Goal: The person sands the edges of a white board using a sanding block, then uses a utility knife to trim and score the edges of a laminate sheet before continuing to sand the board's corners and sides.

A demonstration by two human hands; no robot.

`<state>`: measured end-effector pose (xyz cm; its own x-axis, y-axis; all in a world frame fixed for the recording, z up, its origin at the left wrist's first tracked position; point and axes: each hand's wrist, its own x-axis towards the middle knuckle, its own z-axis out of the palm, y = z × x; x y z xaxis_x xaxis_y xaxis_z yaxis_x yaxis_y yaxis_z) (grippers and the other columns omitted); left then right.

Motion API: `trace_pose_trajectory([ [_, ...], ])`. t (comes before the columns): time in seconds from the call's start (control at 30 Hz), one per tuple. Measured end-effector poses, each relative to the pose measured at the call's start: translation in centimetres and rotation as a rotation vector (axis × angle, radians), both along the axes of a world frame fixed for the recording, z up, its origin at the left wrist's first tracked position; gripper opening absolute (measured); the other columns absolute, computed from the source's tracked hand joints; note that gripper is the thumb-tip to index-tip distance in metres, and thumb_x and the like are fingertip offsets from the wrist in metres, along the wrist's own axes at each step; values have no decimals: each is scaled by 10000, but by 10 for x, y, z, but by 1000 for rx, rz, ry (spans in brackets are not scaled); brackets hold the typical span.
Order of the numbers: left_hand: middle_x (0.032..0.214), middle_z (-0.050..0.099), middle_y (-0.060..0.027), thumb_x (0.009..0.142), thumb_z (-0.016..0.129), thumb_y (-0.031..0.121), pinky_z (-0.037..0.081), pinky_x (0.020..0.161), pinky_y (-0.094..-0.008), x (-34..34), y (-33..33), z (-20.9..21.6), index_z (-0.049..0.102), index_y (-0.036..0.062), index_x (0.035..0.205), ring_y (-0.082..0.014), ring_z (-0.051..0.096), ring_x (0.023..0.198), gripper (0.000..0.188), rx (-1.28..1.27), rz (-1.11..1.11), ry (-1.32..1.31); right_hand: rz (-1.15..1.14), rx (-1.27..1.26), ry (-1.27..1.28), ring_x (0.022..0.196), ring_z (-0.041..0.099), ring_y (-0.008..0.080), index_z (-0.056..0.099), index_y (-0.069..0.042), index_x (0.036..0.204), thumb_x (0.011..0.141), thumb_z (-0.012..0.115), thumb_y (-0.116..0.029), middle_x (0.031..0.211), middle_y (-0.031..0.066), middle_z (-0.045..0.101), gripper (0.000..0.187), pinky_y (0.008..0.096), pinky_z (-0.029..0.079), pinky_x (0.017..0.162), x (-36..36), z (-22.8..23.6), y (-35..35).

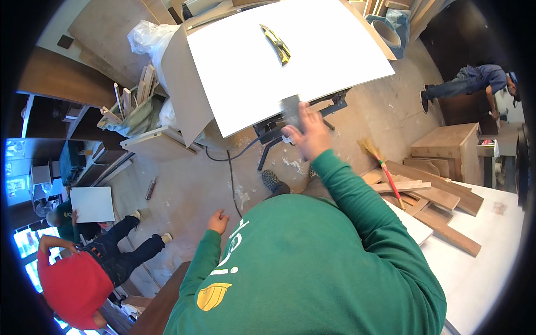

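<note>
My right hand (314,137) reaches forward at the near edge of a white board (245,78), somewhat blurred. Between its thumb and fingers is a dark grey flat pad (291,109), which overlaps the board's edge; its exact kind is unclear. A yellow and black utility knife (276,44) lies on the board, beyond the right hand. Down at my left side, my left hand (218,222) hangs with loosely curled fingers, and nothing shows in it.
The board rests on a black stand (268,131); a dark cable (230,167) runs along the floor. Wood offcuts and a red-handled brush (391,181) lie at right. Scrap wood (139,92) stands at left. Several people are nearby, one in a red shirt (78,287).
</note>
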<state>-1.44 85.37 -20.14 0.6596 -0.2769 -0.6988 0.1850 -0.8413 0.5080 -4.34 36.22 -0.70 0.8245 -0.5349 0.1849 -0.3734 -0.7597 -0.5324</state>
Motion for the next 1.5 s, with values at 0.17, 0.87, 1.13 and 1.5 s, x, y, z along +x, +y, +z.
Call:
trace_pose_trajectory([
  [0.17,1056,733,-155,870,737,296,537,923,-408,-15,24,-6,637,67,1347,-309,699,1007,538,173,-31,-3,-366,86,-114,1099,590,391,314,40,1562,915,751,-398,1267,232,532,895,425,515,963,-35,-16,-98],
  [0.87,1036,730,-167,876,713,262,551,879,-406,-1,-16,13,630,41,1324,-314,705,971,506,76,-51,-93,-220,341,-309,946,633,301,319,-80,1604,890,799,-324,1023,181,627,894,396,533,865,-24,-31,-60],
  [1.13,1088,731,-167,887,693,278,543,917,-410,2,-37,21,604,69,1368,-320,700,1028,531,106,-148,-18,209,185,97,929,576,351,256,-270,1635,883,785,-399,1006,198,528,928,465,533,808,25,9,68],
  [1.5,1259,679,-154,914,665,193,487,1009,-450,41,-103,76,603,41,1343,-352,625,1170,460,-226,-330,-547,-233,394,-504,1372,500,236,306,-100,1613,925,760,-170,1571,181,456,827,338,505,1055,-52,-51,-111],
])
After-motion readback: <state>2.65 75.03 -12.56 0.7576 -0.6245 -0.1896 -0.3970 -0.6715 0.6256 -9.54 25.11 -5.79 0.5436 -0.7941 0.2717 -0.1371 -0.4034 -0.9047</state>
